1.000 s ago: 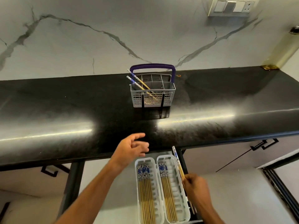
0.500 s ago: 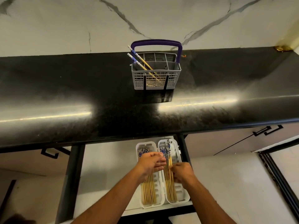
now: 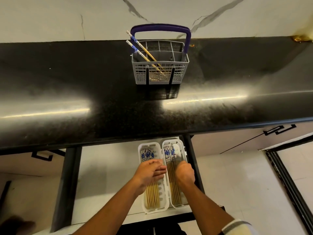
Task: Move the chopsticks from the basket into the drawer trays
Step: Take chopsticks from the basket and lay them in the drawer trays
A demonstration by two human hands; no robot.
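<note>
Black polished counter (image 3: 67,92) under a marble wall carries the grey basket (image 3: 160,72), where two chopsticks (image 3: 144,53) lean out at its left corner, well apart from the two white trays (image 3: 161,203) in the open drawer (image 3: 105,175) below, both already lined with sticks. Left hand (image 3: 149,173) lies flat and open-fingered across the left tray's sticks, while the right hand (image 3: 184,173) curls over the right tray's bundle; whether its grip pinches a stick cannot be told. Pressing unevenly could likely skew the rows or roll a stick over the tray rim.
</note>
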